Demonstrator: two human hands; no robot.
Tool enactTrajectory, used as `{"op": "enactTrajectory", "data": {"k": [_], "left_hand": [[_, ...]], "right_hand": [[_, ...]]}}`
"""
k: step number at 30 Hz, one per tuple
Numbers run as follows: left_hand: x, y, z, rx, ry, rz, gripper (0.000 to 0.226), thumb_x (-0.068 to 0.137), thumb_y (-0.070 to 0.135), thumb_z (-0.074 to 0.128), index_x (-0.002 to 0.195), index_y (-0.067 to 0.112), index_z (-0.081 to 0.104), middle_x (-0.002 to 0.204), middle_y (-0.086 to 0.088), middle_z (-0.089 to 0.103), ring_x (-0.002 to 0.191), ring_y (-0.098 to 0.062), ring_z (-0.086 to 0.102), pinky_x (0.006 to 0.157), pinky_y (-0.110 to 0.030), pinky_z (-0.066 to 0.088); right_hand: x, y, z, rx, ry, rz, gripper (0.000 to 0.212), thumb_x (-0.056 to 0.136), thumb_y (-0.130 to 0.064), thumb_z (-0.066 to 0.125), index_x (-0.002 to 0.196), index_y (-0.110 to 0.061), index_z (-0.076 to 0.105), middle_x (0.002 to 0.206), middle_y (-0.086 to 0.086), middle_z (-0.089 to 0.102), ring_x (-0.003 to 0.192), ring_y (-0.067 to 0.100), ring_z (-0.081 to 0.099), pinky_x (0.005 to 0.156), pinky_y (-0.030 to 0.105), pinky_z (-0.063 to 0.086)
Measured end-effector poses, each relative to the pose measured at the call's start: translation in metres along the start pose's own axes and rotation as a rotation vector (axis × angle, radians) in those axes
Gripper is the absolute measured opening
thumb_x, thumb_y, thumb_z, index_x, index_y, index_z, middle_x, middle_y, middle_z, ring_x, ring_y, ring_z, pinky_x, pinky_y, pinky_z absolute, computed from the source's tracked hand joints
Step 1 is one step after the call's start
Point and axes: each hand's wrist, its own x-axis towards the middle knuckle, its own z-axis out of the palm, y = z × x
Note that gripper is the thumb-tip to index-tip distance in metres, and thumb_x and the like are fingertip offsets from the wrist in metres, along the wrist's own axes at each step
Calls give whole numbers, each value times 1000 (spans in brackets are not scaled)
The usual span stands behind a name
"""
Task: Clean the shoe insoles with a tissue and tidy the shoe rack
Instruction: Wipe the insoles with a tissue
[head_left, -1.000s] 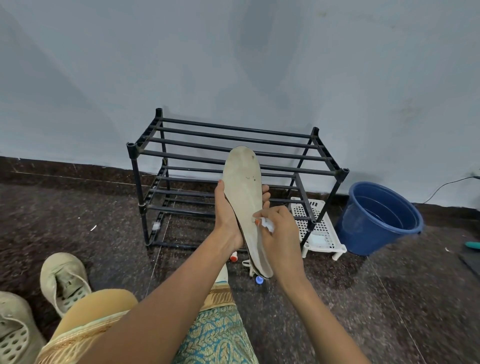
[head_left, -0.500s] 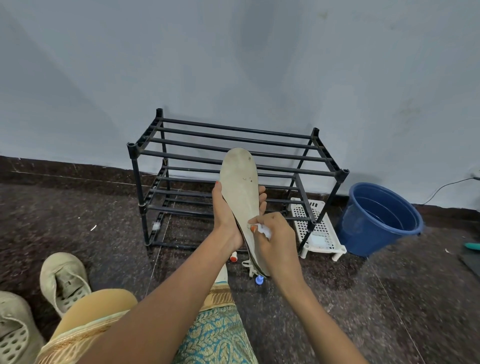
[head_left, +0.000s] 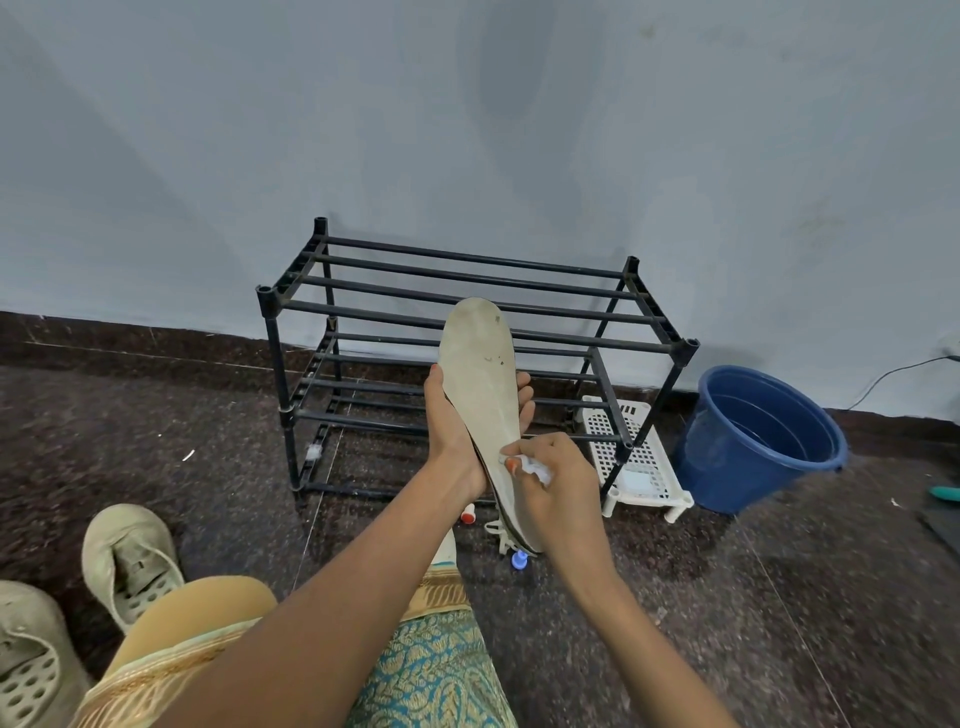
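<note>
A shoe (head_left: 130, 564) lies well left of the fingers, off the rack (head_left: 467, 283) behind them. The left hand (head_left: 449, 431) grips the insole (head_left: 480, 374) upright, and the right hand (head_left: 563, 491) pinches a tissue (head_left: 536, 470) against its lower half. Specks above the fingers suggest the wiping is unfinished; tidying seems not yet begun.

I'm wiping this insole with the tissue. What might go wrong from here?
The tissue in the right hand is a small wad pressed low on the insole; the dark specks near its top may get missed.
The left hand grips the insole only around its middle, so hard rubbing might flex it or make it slip.
If dropped, it would likely hit the small capped bottles on the floor beneath.
</note>
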Motion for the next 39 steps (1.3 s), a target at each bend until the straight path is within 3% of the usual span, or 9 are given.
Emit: {"op": "enactTrajectory", "data": {"k": [8,17,21,31,39], "left_hand": [[-1,0,1,41,6,-3,70,92,59,24,99,3,66,81,-13,71,78,-22,63,79,-34,49],[-1,1,1,-37,17,-4,73,91,60,24,108,1,64,85,-13,70,72,-20,64,65,-28,52],[-2,-1,1,-30,3,-18,73,90,60,26,114,1,61,86,-13,70,73,-20,65,67,-28,53],[-3,-1,1,41,-4,-18,73,92,61,22,97,2,66,82,-14,71,80,-23,64,79,-34,51],[1,-1,-1,-21,-22,13,72,91,60,26,105,0,63,82,-15,70,69,-21,67,68,-28,56]], "right_hand": [[15,-6,-3,10,62,-36,15,86,0,57,94,-4,69,89,1,51,78,-8,46,70,-3,33],[0,1,-8,49,-6,26,14,86,0,57,91,-5,69,89,-1,52,80,-9,46,71,-5,29],[-1,1,-11,72,0,41,14,85,0,57,89,-6,70,87,-3,52,80,-10,47,70,-4,31],[17,-5,0,-61,84,-36,14,88,-9,57,94,-12,70,90,-2,52,83,6,50,66,3,37],[1,-10,2,75,-29,55,13,87,-10,59,92,-12,71,91,-1,56,80,-10,47,71,-5,30]]}}
